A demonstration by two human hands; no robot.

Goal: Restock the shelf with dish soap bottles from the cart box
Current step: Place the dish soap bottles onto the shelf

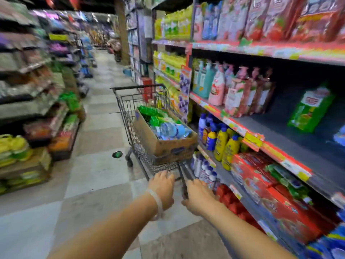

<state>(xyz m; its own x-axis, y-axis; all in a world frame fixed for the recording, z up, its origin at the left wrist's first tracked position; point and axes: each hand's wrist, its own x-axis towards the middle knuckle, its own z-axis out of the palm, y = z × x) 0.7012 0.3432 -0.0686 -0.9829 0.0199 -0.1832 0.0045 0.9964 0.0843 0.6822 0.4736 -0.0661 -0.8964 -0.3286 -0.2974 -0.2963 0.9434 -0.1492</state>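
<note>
Both hands — left hand (164,186), right hand (199,197) — grasp the cart (130,101) handle. Box (168,144) looks full; shelf (298,128) mostly bare — restocking seemingly not yet started.

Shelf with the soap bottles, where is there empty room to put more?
The middle shelf has a bare stretch between the pink-red refill packs and the green pack. The shelf below is crowded with yellow bottles and red boxes.

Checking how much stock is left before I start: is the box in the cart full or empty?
Full. The box in the cart is heaped above its rim with green packs and clear bluish bottles.
</note>
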